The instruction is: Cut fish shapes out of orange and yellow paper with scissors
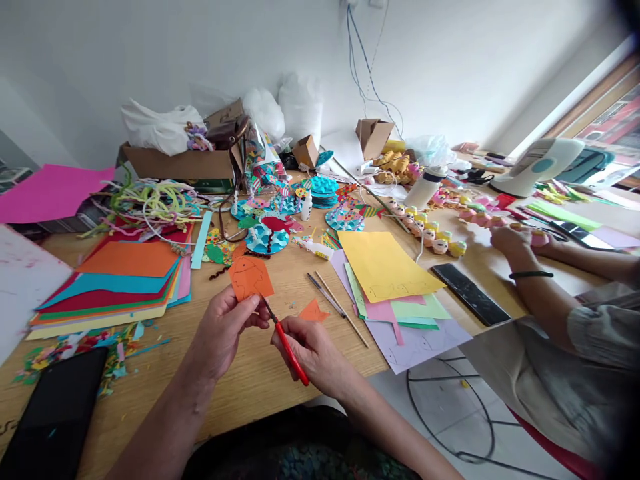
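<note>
Between thumb and fingers, my left hand (227,327) pinches a piece of orange paper (250,275) with a fish outline drawn on it. My right hand (315,353) is closed around red-handled scissors (291,350). Their blades meet the lower edge of the orange paper, close to my left fingertips; how far the blades are parted I cannot make out. On the table just beyond my right hand lies an orange paper offcut (314,311). A pen (326,295) and a thin stick rest to the right of it.
Stacked coloured paper (125,260) lies left, with paper scraps (135,337) and a black phone (55,413) before it. Yellow paper (385,263) tops sheets at right, beside another phone (470,293). Decorated blue discs (267,240) stand behind. A co-worker's hands (515,240) handle small figures at right.
</note>
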Available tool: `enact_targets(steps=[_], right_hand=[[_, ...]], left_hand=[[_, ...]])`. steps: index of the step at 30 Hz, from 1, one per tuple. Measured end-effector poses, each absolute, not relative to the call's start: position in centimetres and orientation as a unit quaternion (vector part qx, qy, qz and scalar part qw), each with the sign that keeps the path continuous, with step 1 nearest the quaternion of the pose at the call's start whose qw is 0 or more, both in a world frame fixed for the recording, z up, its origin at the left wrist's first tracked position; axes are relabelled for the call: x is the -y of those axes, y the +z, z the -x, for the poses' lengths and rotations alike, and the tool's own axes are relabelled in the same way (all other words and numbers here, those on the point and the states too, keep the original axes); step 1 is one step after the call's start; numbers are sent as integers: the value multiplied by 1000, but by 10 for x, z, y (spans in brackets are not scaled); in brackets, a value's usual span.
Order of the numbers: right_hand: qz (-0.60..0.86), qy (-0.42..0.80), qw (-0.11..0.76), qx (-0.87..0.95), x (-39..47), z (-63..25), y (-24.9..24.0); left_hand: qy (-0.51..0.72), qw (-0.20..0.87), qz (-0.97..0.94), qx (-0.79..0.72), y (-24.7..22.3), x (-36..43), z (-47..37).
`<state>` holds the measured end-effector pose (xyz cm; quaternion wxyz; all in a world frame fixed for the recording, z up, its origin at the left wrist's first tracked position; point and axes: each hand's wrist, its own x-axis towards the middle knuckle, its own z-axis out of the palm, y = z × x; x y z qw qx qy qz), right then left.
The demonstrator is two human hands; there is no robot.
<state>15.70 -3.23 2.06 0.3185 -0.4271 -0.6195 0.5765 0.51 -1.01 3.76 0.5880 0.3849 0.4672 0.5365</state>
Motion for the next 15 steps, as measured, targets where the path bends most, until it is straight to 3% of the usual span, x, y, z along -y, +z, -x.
enact_targets(steps=[15], right_hand=[[459, 490, 303, 676, 33, -162, 10]], left_hand=[[519, 597, -383, -477, 36, 8, -9]])
